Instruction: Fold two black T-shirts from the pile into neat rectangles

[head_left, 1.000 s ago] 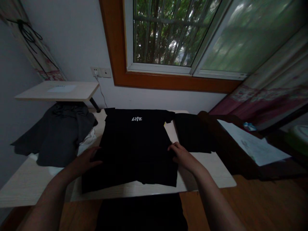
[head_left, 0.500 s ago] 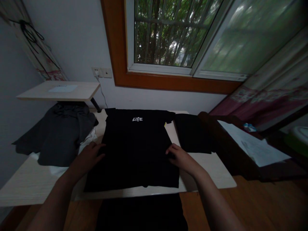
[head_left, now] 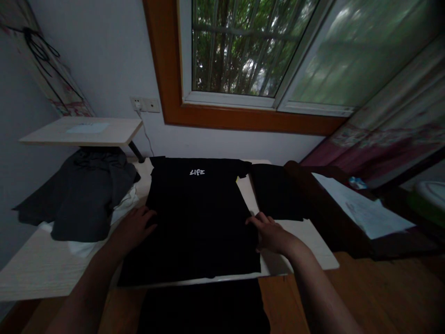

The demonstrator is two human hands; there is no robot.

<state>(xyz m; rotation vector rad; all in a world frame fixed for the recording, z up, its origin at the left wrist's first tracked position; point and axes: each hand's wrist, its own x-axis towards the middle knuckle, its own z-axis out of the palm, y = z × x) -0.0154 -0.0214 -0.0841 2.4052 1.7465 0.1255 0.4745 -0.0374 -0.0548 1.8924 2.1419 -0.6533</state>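
Window (head_left: 250, 51) cropped above, 2 forearms (head_left: 318, 287) below, shelf paper (head_left: 87, 128) illegible, black shirt (head_left: 205, 218) seams indistinct

1. The left hand (head_left: 137, 227) is bare and slim-fingered, with rounded fingertips; the dim light hides finer details such as knuckles and nails;
2. The right hand (head_left: 273, 234) is bare as well, slender in outline, narrowing towards the wrist;
3. The left forearm (head_left: 86, 278) is bare as far as it shows; its outline is smooth, broadening towards the elbow;
4. The right forearm (head_left: 313, 283) is likewise bare, smooth and tapered;
5. A black garment (head_left: 205, 306) is worn on the body; it looks plain and matte; whether it is a top or trousers cannot be told.
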